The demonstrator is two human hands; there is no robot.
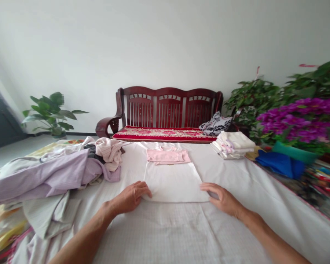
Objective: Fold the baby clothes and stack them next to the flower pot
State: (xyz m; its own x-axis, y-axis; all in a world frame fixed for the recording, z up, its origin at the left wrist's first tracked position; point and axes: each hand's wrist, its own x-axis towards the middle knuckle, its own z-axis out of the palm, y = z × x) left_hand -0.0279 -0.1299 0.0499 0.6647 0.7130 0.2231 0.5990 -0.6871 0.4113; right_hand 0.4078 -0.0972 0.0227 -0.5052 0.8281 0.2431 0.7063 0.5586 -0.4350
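A pink and white shirt (172,183) lies flat in front of me, its pink upper part (166,156) away from me and its white hem nearest. My left hand (133,196) is at the near left corner, fingers bent down and closed on the cloth; its thumb is hidden. At the near right corner, my right hand (221,198) has its fingers and thumb curved around the shirt's edge. The shirt rests on a pale sheet (165,234).
To the left is a loose heap of clothes (57,170), lilac, grey and striped. A folded white stack (233,145) sits at the far right. Blue cloth (280,164) and purple flowers (305,115) are along the right side. Behind stands a wooden bench (169,106).
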